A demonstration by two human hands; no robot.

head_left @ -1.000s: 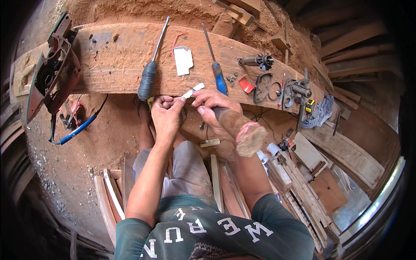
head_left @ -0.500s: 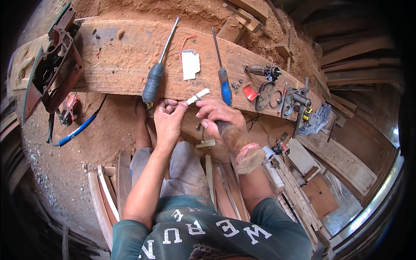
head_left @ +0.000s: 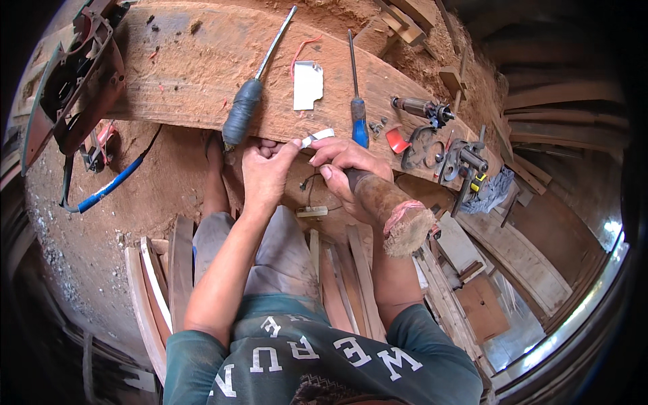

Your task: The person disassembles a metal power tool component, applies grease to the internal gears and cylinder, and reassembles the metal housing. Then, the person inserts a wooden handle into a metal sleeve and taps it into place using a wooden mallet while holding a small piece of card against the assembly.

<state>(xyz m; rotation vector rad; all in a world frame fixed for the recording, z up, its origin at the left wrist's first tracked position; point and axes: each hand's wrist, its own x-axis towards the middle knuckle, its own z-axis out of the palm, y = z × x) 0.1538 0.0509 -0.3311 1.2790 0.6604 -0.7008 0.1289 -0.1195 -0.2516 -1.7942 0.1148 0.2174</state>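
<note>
At the bench's near edge, my left hand pinches a small white strip between thumb and fingers. My right hand is wrapped round a wooden-handled chisel, whose thick, frayed butt points toward me. Its blade is mostly hidden by my fingers; a dark bit of metal lies against the strip. Just beyond the hands, a flat white piece with a notched edge rests on the bench. A screwdriver with a dark wrapped handle lies left of it, and a blue-handled screwdriver to its right.
Sawdust covers the wooden bench. A tool housing sits at its left end. Toward the right are a motor armature, a red plastic piece and metal tool parts. Boards stand beside my legs.
The view has shifted, so the bench sits higher in the picture. The chisel's butt has swung slightly right, and my right fingers are closer over the white strip. Both grips stay the same.
</note>
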